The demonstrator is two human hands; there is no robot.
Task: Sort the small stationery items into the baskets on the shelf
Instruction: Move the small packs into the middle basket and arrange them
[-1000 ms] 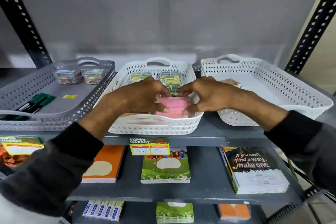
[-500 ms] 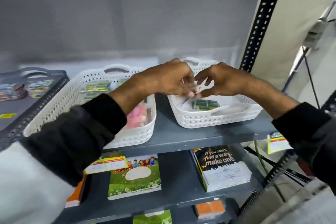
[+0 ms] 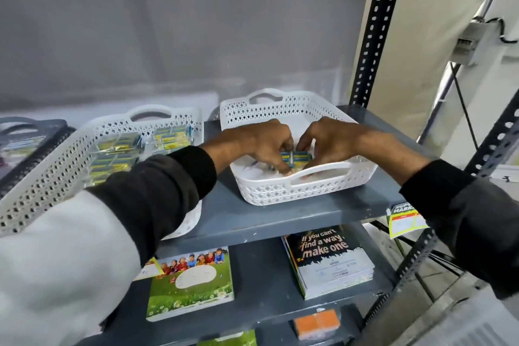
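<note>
I have the small blue-and-yellow packets (image 3: 295, 157) low inside the right white basket (image 3: 283, 194), near its front handle, with my left hand (image 3: 264, 143) and right hand (image 3: 328, 140) both curled around them, fingertips pinching from either side. I judge this the placing step here; next I must let go and draw both hands clear. The middle white basket (image 3: 70, 166) holds yellow-and-blue packs (image 3: 118, 154), well apart.
</note>
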